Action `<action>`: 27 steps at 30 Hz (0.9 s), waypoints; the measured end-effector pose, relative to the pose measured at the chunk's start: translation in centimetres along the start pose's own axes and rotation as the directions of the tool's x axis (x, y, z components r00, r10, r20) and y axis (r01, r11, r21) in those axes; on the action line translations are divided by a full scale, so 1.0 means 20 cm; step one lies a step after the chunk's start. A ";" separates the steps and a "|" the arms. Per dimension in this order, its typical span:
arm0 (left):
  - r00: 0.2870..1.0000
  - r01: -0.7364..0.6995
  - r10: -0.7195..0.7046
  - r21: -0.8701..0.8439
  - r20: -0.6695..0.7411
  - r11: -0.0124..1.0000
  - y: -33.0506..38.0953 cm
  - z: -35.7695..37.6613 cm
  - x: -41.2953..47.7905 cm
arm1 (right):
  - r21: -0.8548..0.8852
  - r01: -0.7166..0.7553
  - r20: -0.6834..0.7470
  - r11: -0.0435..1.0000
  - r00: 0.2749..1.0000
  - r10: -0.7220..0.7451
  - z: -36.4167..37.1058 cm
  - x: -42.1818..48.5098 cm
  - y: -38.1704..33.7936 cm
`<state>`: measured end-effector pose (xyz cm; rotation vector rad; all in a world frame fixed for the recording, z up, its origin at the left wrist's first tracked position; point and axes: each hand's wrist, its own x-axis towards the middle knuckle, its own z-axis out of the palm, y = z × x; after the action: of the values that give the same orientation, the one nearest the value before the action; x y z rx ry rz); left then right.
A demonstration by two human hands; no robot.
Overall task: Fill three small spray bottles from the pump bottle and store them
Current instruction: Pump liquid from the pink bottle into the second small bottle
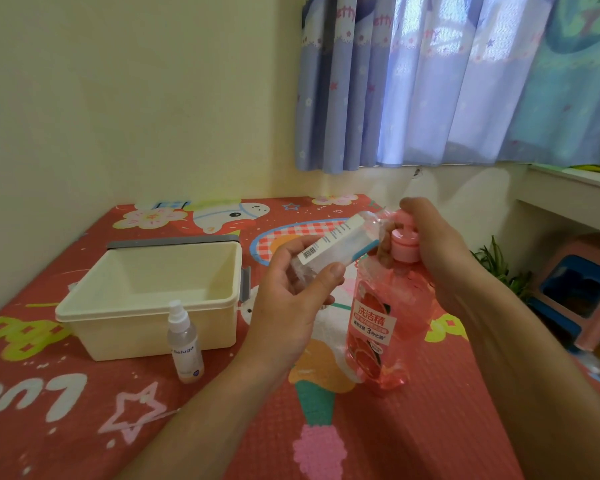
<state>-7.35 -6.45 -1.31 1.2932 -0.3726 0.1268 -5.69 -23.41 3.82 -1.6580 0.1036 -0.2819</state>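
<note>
A pink pump bottle [378, 327] of dish soap stands upright on the red mat, right of centre. My right hand [440, 251] is curled over its pink pump head [404, 242]. My left hand [291, 296] grips a small clear bottle [333, 245] with a white and blue label, tilted with its mouth up against the pump. A second small spray bottle [184, 344] with a white nozzle stands upright on the mat in front of the box. A third small bottle is not in view.
A cream plastic box [146, 320] with a grey handle sits open on the mat at left, nothing showing inside. A wall and curtains close off the back. A white ledge, a plant [499, 268] and a pink and blue stool [579, 292] are at right.
</note>
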 end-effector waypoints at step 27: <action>1.000 0.008 -0.008 0.007 0.002 1.000 0.01 0.00 -0.01 | 0.006 0.011 0.004 1.000 1.000 -0.011 0.00 -0.02 0.00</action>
<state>-7.51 -6.38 -1.23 1.3012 -0.3693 0.1202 -5.99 -23.29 3.81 -1.6536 0.0901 -0.2869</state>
